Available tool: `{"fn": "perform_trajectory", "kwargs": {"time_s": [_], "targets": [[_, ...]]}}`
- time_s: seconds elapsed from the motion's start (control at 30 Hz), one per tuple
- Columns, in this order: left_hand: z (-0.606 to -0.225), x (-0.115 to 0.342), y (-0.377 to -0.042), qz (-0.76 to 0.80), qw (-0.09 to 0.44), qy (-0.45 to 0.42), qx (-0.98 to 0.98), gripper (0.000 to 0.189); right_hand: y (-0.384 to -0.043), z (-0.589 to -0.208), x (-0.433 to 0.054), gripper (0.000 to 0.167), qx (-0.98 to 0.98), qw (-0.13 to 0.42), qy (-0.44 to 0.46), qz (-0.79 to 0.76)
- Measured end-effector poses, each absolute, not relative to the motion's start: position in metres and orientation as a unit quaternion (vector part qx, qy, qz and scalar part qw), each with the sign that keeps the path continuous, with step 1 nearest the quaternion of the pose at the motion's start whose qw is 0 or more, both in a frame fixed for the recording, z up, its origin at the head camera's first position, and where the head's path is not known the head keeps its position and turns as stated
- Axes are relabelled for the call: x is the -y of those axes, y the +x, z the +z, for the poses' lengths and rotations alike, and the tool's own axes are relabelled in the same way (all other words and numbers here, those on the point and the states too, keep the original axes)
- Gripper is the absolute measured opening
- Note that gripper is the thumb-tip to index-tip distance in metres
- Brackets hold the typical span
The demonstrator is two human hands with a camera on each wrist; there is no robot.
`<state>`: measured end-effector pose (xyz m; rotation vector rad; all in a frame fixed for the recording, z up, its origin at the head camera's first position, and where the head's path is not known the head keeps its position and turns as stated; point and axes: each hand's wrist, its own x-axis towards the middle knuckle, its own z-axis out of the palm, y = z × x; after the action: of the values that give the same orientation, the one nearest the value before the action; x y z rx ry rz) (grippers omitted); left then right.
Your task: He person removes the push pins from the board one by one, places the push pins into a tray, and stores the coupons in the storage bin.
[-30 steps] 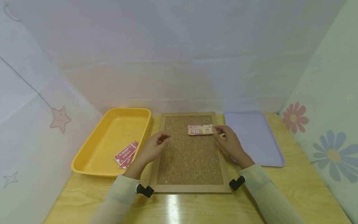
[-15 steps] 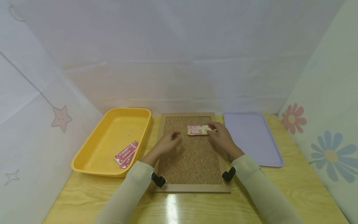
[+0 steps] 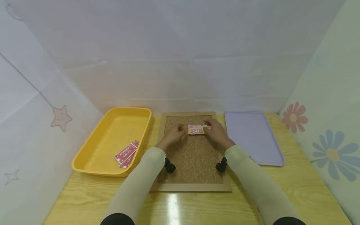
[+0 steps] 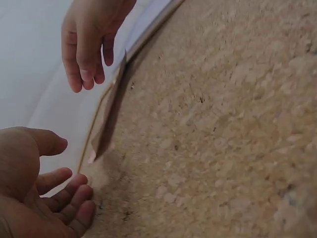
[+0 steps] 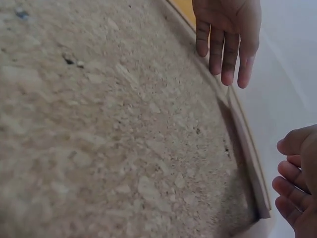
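Observation:
A pink-and-yellow paper coupon (image 3: 195,129) printed with "50" lies on the framed cork board (image 3: 194,159), towards its far end. Seen edge-on in the left wrist view, the coupon (image 4: 110,116) stands slightly raised off the cork. My left hand (image 3: 174,133) is just beyond the coupon's left end, fingers loosely bent and thumb apart. At the other end, my right hand (image 3: 217,132) reaches over and partly hides the coupon's right part. In the right wrist view the right hand's fingers (image 5: 292,186) hang beside the coupon (image 5: 250,158) without gripping it.
To the left stands a yellow tray (image 3: 108,134) with two red coupons (image 3: 126,154) overlapping in its near right corner. A flat lilac tray (image 3: 253,137) lies right of the board. White cloth walls (image 3: 180,84) enclose the wooden table (image 3: 197,209).
My left hand has moved right and forward, from beside the yellow tray to the coupon's left end. My right hand has moved left over the coupon's right end. The coupon stays nearly in place.

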<state>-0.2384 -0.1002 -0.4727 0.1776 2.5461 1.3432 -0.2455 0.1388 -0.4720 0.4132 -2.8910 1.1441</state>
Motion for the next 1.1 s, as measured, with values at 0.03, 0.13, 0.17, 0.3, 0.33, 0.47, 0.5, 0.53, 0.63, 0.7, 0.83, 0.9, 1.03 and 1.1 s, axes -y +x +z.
{"fn": "perform_trajectory", "kwargs": {"time_s": [0.03, 0.13, 0.17, 0.3, 0.33, 0.47, 0.5, 0.53, 0.63, 0.7, 0.83, 0.9, 1.03, 1.1], "targets": [[-0.477, 0.099, -0.241, 0.468, 0.127, 0.051, -0.873, 0.051, -0.248, -0.474, -0.138, 0.045, 0.921, -0.002, 0.130, 0.368], [-0.486, 0.096, -0.248, 0.488, 0.119, 0.029, -0.864, 0.049, -0.255, -0.480, -0.137, 0.045, 0.917, -0.011, 0.128, 0.377], [-0.487, 0.095, -0.249, 0.493, 0.115, 0.026, -0.862, 0.049, -0.257, -0.482, -0.137, 0.044, 0.918, -0.012, 0.126, 0.376], [-0.488, 0.090, -0.254, 0.493, 0.098, 0.036, -0.864, 0.049, -0.262, -0.486, -0.136, 0.041, 0.924, -0.008, 0.117, 0.365], [-0.488, 0.088, -0.255, 0.493, 0.095, 0.041, -0.864, 0.048, -0.263, -0.487, -0.135, 0.040, 0.925, -0.008, 0.115, 0.361], [-0.489, 0.084, -0.260, 0.487, 0.094, 0.044, -0.867, 0.047, -0.264, -0.489, -0.133, 0.036, 0.927, -0.010, 0.110, 0.358], [-0.489, 0.083, -0.262, 0.486, 0.095, 0.041, -0.868, 0.046, -0.264, -0.490, -0.132, 0.034, 0.928, -0.010, 0.109, 0.357], [-0.490, 0.083, -0.263, 0.484, 0.095, 0.041, -0.869, 0.045, -0.264, -0.490, -0.132, 0.033, 0.928, -0.009, 0.107, 0.356], [-0.493, 0.081, -0.266, 0.468, 0.093, 0.040, -0.878, 0.042, -0.264, -0.493, -0.131, 0.029, 0.931, -0.009, 0.095, 0.352], [-0.493, 0.079, -0.266, 0.449, 0.091, 0.045, -0.888, 0.040, -0.264, -0.494, -0.131, 0.028, 0.933, -0.010, 0.091, 0.349], [-0.492, 0.078, -0.264, 0.412, 0.102, 0.061, -0.904, 0.038, -0.263, -0.497, -0.132, 0.026, 0.939, -0.021, 0.086, 0.333], [-0.490, 0.078, -0.262, 0.403, 0.111, 0.070, -0.906, 0.039, -0.262, -0.498, -0.132, 0.025, 0.942, -0.025, 0.085, 0.323], [-0.488, 0.080, -0.258, 0.424, 0.128, 0.076, -0.893, 0.039, -0.258, -0.498, -0.131, 0.024, 0.947, -0.011, 0.083, 0.310], [-0.488, 0.081, -0.258, 0.441, 0.132, 0.073, -0.885, 0.038, -0.255, -0.495, -0.129, 0.024, 0.948, 0.001, 0.081, 0.307]]}}
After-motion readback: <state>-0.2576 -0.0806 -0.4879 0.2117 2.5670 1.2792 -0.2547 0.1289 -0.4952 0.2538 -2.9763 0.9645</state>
